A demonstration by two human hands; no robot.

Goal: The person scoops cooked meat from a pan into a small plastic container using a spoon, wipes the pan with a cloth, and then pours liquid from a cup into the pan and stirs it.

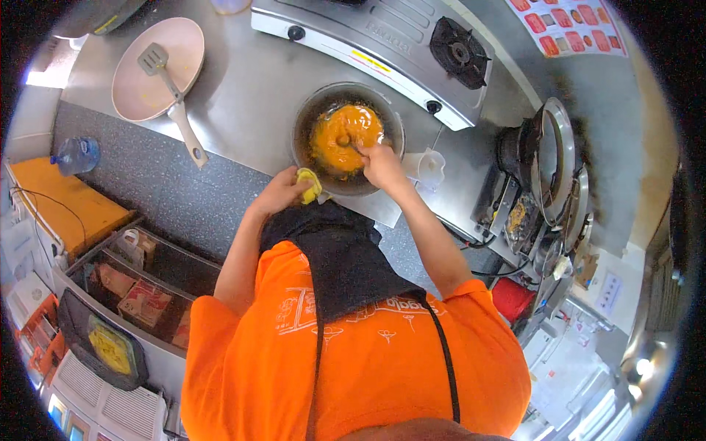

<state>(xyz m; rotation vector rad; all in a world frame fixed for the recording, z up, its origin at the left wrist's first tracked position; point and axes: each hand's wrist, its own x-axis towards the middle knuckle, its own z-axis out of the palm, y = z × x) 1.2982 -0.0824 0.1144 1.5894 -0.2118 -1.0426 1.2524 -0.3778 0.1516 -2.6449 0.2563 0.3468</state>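
Note:
A large dark metal pot [305, 129] stands on the steel counter in front of me, with glossy orange sauce [337, 150] in it. My right hand [382, 167] is over the pot's right side, closed on the handle of a utensil, probably a ladle [343, 140], whose head sits in the sauce. At the pot's lower left rim, my left hand [282, 191] holds a folded yellow cloth [309, 186] against or close beside the rim. A clear plastic measuring jug [431, 167] is just right of the pot.
Behind the pot is a two-burner gas stove [380, 38]. A pink frying pan [127, 91] with a slotted turner [153, 59] in it lies at the left, its handle past the counter edge. Lids and pans [557, 165] stand at the right. A water bottle [80, 156] is far left.

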